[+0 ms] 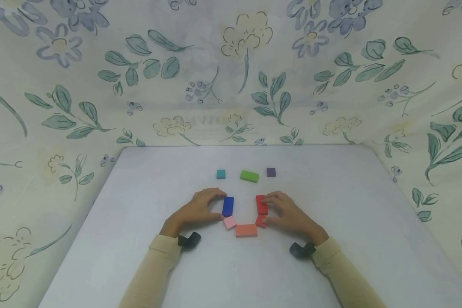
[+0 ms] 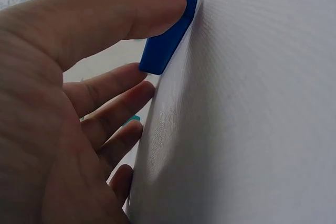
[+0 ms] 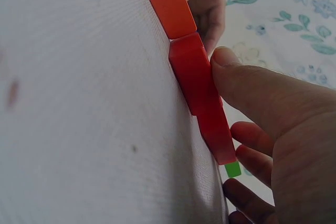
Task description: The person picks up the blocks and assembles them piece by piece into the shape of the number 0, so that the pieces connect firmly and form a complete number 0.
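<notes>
Fingers of your left hand point(image 1: 199, 208) pinch the smooth-looking blue rectangular block point(image 1: 228, 207) end to end on the white table point(image 1: 246, 273); your right hand point(image 1: 292, 217) grips the red rectangular block point(image 1: 261, 208) together with the small red block point(image 1: 259, 220). All look light, stiff and perhaps slippery; holding opposite ends, low down, should suit.
</notes>
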A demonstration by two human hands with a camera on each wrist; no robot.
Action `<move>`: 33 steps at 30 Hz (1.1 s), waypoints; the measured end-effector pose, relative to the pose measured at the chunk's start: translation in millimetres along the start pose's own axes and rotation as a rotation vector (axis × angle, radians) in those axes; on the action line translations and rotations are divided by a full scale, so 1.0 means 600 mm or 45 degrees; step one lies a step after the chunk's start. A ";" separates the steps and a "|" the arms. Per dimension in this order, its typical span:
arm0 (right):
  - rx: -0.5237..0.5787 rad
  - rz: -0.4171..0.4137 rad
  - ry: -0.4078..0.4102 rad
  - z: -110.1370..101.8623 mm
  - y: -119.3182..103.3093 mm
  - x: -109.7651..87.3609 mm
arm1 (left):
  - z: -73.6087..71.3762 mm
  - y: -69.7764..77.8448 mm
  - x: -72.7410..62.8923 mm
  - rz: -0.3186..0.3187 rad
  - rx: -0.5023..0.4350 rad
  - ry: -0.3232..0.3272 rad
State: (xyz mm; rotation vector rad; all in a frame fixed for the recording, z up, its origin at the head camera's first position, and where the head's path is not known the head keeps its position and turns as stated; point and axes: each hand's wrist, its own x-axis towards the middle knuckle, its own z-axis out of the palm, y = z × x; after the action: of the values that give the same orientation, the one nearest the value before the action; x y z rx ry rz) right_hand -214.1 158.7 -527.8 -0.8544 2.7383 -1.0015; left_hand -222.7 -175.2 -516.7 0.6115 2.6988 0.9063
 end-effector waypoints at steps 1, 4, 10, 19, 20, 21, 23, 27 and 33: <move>-0.002 0.000 0.000 0.000 0.000 0.000 | -0.001 0.000 0.000 0.003 -0.005 0.001; 0.001 0.008 -0.004 -0.001 0.000 0.000 | -0.003 0.003 -0.001 0.008 -0.016 -0.001; 0.016 0.053 -0.022 -0.002 -0.003 -0.001 | -0.005 0.006 -0.002 0.013 -0.022 0.001; 0.016 0.025 -0.003 -0.002 -0.006 -0.002 | -0.002 0.003 -0.002 0.008 -0.040 0.001; 0.015 0.020 0.000 -0.002 -0.006 -0.002 | -0.002 0.004 -0.002 0.005 -0.042 -0.002; 0.016 0.023 0.001 -0.002 -0.006 -0.003 | -0.002 0.004 -0.002 0.002 -0.047 -0.002; 0.021 0.026 -0.001 -0.001 -0.005 -0.003 | -0.002 0.004 -0.002 0.001 -0.048 -0.004; 0.026 0.038 -0.006 0.000 -0.004 -0.003 | -0.002 0.002 -0.001 0.006 -0.047 -0.002; 0.028 0.038 -0.007 0.000 -0.002 -0.003 | -0.002 0.002 0.000 0.003 -0.046 0.005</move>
State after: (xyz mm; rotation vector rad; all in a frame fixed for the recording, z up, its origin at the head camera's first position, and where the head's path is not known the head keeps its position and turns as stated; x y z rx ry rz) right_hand -212.0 158.8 -527.0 -0.8087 2.7217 -1.0206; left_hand -222.8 -175.0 -515.4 0.6063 2.6796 0.9551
